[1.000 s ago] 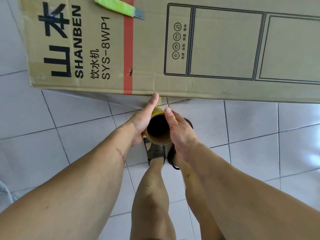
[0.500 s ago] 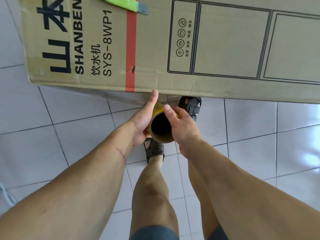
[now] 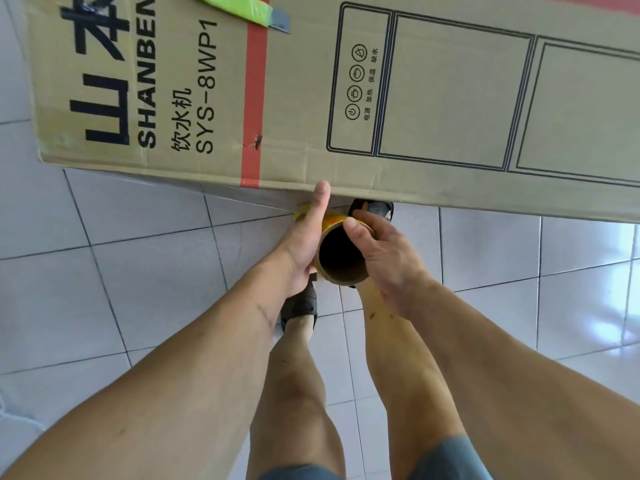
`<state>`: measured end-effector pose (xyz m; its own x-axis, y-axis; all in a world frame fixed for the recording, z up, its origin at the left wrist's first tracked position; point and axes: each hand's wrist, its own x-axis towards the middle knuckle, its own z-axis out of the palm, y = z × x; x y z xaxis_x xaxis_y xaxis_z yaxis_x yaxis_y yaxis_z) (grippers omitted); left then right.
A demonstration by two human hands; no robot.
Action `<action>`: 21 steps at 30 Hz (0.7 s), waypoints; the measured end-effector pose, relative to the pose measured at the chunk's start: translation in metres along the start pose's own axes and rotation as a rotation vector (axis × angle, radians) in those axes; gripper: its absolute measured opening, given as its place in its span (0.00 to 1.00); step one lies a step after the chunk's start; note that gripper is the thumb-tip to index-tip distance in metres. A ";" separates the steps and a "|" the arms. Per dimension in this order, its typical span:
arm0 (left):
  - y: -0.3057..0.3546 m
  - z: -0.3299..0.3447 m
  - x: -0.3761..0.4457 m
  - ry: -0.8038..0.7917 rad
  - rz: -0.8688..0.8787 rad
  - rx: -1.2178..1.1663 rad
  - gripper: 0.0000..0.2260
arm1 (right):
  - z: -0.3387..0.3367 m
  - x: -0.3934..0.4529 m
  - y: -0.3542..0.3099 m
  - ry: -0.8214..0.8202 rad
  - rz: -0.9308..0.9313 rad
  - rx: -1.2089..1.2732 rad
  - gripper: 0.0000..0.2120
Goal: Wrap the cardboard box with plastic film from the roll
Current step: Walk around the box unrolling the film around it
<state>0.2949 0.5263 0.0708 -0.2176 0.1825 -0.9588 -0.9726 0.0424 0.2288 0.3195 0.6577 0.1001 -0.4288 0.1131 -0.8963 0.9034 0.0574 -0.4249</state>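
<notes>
Cardboard fills the upper part of the view: the box (image 3: pixel 346 98) lies long on the tiled floor (image 3: pixel 104 271), with its printed top face toward the camera and its near side almost hidden under the top edge. Both hands hold the roll (image 3: pixel 341 252) upright, just beside this near side, a little to the right of the red stripe (image 3: pixel 254 98).

The left hand (image 3: pixel 304 244) is closed around the roll from the left, and its thumb stretches up and touches the near top edge of the box. The right hand (image 3: pixel 384 251) is closed around the roll from the right, with its thumb on the rim of the dark core opening. So each grip is pinching the roll, not spread.

A yellow shine shows at the top of the roll, near the box edge. I think this is film that starts to go to the near side, but I cannot tell if it already sticks there. On the top face I see no film at all, only print, the stripe and a green knife (image 3: pixel 239 10) that lies near the far edge.

My judgement: the wrapping is only at its beginning or in an early turn. Left to do is to carry the roll around the box, to cover the faces, and then to cut the film.
</notes>
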 end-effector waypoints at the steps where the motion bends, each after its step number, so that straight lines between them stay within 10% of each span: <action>1: 0.000 0.000 0.001 -0.023 -0.012 -0.029 0.54 | -0.001 0.004 -0.001 0.019 -0.007 0.005 0.23; 9: -0.003 0.011 0.008 0.042 0.030 0.120 0.66 | -0.005 0.009 0.001 0.123 0.128 0.054 0.35; 14: 0.003 0.024 0.005 0.020 -0.007 0.008 0.52 | -0.015 0.006 0.007 0.113 0.096 0.203 0.28; 19: -0.003 0.030 0.006 -0.035 -0.032 -0.072 0.69 | -0.030 0.008 0.005 0.144 0.072 0.180 0.26; 21: 0.003 0.035 0.002 -0.030 -0.006 0.004 0.58 | -0.032 0.007 0.006 0.113 0.099 0.223 0.28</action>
<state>0.2948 0.5608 0.0755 -0.2093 0.2115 -0.9547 -0.9734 0.0478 0.2239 0.3220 0.6905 0.0954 -0.3244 0.2180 -0.9205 0.9142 -0.1777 -0.3643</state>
